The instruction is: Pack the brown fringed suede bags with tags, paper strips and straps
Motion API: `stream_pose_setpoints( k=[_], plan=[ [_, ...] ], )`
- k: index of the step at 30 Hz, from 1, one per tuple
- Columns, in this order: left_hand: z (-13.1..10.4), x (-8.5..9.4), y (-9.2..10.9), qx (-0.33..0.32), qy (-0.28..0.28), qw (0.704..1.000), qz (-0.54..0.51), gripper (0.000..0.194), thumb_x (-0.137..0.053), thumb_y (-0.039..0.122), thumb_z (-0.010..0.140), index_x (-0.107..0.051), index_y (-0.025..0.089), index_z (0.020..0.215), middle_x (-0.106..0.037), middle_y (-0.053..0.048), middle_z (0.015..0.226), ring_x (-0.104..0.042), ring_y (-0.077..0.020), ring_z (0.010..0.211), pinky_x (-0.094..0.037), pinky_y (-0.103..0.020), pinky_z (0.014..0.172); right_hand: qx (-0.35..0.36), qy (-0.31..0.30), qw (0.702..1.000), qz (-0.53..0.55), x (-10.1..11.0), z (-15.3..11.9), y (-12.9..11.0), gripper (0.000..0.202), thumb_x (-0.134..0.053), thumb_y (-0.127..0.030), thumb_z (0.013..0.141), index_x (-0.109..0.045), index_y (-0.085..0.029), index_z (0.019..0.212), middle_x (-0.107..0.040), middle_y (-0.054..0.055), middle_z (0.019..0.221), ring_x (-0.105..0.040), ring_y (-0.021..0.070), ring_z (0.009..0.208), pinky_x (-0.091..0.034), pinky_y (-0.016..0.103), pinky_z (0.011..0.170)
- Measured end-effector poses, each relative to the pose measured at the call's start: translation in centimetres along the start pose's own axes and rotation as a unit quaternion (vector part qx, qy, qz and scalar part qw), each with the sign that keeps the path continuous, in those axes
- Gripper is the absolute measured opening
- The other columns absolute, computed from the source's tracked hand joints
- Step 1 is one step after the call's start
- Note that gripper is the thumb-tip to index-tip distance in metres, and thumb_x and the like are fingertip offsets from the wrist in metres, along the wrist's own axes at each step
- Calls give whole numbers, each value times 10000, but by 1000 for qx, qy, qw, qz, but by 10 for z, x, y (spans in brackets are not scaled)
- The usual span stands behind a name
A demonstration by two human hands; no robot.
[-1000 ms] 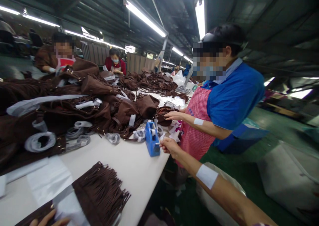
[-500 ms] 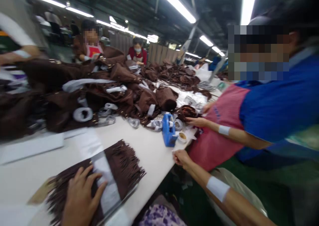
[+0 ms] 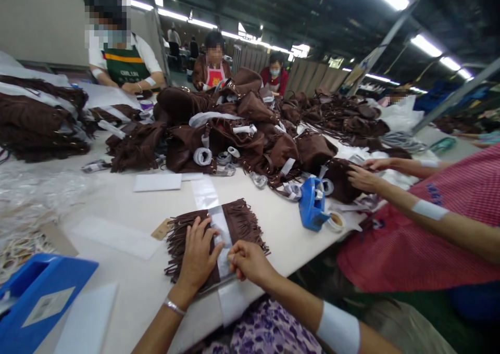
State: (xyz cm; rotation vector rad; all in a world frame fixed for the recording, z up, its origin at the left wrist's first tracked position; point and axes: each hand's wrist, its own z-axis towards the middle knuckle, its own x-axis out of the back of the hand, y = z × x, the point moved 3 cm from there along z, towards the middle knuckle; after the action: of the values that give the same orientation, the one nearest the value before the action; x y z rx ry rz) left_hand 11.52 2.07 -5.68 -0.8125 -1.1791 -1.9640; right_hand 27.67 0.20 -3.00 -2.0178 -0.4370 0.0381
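Note:
A dark brown fringed bag [image 3: 244,221] lies on the white table, with a white paper strip [image 3: 221,221] running across its middle. My left hand [image 3: 200,252] rests on the bag's left half, fingers spread, the thumb reaching to the strip. Over the strip's near part, my right hand [image 3: 250,263] is closed in a pinch. Whatever its fingertips hold is too small to make out. A tan tag [image 3: 161,230] sticks out at the bag's left side. The strip's near end [image 3: 233,299] hangs toward the table's front edge.
A blue tape dispenser [image 3: 311,205] and a tape roll [image 3: 335,221] stand to the right. Another blue dispenser [image 3: 58,296] is at the left front. Brown bags [image 3: 269,130] are heaped behind. At the right, a co-worker's hands [image 3: 367,177] handle a brown bag.
My right hand has moved left from beside the blue dispenser to the paper strip on the bag. My left hand stays on the bag. The view has swung left.

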Motion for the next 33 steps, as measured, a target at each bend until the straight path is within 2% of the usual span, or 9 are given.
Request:
stream_pose_setpoints(
  k=[3, 9, 14, 19, 23, 28, 33],
  plan=[
    [-1, -1, -2, -3, 4, 1000, -4, 197, -550, 324, 916, -578, 225, 1084, -471, -122, 1445, -241, -361, 1473, -229, -640, 1174, -18, 29, 998, -44, -5, 7, 1, 70, -565, -154, 821, -563, -179, 756, -625, -43, 567, -476, 73, 371, -360, 178, 382],
    [-4, -2, -6, -13, 14, 1000, -13, 205, -538, 320, 921, -582, 212, 1090, -482, -133, 1433, -238, -379, 1471, -228, -647, 1171, -30, 77, 984, -159, -11, 9, -3, 101, -600, -112, 796, -596, -178, 719, -665, -24, 583, -524, 84, 407, -376, 184, 436],
    [-5, -2, -8, -15, 17, 999, -23, 204, -521, 307, 923, -584, 202, 1086, -487, -145, 1425, -250, -392, 1463, -226, -660, 1165, -19, 106, 958, -267, -17, 8, -11, 88, -628, -134, 789, -629, -192, 723, -682, -27, 596, -565, 96, 453, -372, 193, 489],
    [-7, -3, -14, -21, 3, 999, -42, 225, -516, 302, 910, -566, 204, 1107, -456, -143, 1456, -201, -395, 1479, -188, -669, 1172, -14, 128, 922, -365, -23, 9, -21, 68, -656, -171, 777, -663, -199, 715, -689, 2, 614, -643, 149, 587, -407, 221, 573],
    [-8, -4, -18, -33, -38, 997, -57, 325, -619, 335, 847, -545, 216, 1141, -414, -133, 1496, -160, -396, 1490, -169, -669, 1176, -17, 125, 900, -417, -26, 10, -26, 81, -641, -230, 814, -709, -193, 788, -715, 32, 667, -680, 174, 662, -424, 227, 591],
    [-7, -6, -18, -16, -39, 998, -35, 268, -612, 268, 840, -546, 196, 1090, -423, -134, 1487, -151, -384, 1493, -148, -635, 1193, -19, 109, 884, -455, -31, 9, -31, 124, -620, -205, 823, -729, -158, 859, -743, 65, 735, -711, 189, 741, -470, 229, 661],
    [-7, -8, -17, -10, -56, 998, -28, 276, -606, 244, 834, -541, 193, 1098, -419, -136, 1486, -160, -398, 1488, -165, -645, 1182, -38, 85, 889, -448, -31, 13, -32, 109, -633, -185, 825, -717, -118, 845, -737, 94, 701, -727, 214, 741, -507, 238, 663]
  ],
)
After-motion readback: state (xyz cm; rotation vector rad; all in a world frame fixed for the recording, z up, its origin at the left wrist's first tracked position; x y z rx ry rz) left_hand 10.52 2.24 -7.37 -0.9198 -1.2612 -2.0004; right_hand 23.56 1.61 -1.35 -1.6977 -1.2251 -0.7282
